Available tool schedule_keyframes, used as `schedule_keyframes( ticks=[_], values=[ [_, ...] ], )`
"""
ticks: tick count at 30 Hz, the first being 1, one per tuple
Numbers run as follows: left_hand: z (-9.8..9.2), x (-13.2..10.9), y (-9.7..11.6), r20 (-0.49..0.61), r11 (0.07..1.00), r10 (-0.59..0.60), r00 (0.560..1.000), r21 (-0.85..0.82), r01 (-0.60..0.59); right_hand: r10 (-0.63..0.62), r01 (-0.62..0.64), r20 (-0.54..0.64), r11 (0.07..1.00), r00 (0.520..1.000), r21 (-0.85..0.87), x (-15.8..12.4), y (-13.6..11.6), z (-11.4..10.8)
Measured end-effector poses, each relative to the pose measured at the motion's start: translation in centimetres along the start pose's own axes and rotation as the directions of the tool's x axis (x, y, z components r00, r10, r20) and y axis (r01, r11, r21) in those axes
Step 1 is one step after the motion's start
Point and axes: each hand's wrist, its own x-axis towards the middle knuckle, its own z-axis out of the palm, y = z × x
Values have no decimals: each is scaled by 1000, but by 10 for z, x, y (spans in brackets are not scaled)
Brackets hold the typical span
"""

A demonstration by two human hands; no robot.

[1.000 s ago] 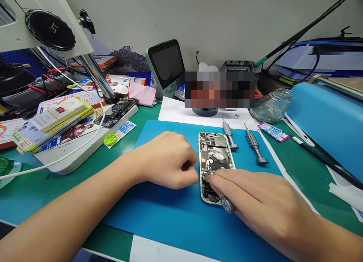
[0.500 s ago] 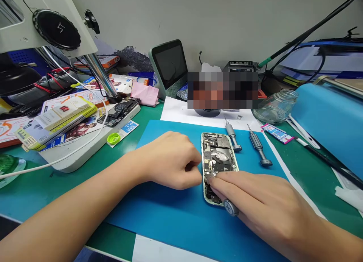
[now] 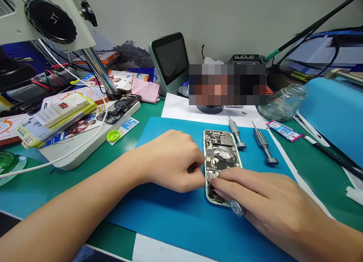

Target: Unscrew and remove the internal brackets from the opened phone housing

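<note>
An opened smartphone lies on the blue mat with its inner parts bare. My left hand is curled closed, with its thumb and forefinger against the phone's left edge. Over the lower half of the phone, my right hand has its fingertips down among the parts. A grey screwdriver is tucked in that hand, and its round end with a cross mark sticks out below the fingers. What the fingertips touch is mostly hidden. Two more grey screwdrivers, one nearer and one farther right, lie right of the phone.
At left, a microscope stand base carries boxes and another opened phone. A white cable crosses there. A glass jar, a small packet and a blue case are at right. A smart display stands behind.
The phone, mat and right-hand tools appear slightly farther right and the background has shifted a little, as the view moves. Both hands keep nearly the same pose at the phone.
</note>
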Motion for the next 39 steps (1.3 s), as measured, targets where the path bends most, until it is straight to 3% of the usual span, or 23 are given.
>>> schedule_keyframes(
  ticks=[15,20,26,39],
  values=[
    [2,0,10,79,998,-34,996,56,30,33,-44,89,991,995,125,2,6,-2],
    [5,-1,13,54,996,-50,997,80,46,45,-55,83,990,996,130,1,7,-5],
    [7,-2,16,67,996,-54,996,72,49,145,-153,74,982,987,111,-5,10,-8],
    [10,-4,19,22,999,-25,999,40,24,146,-164,118,974,982,158,-4,6,-4]
  ],
)
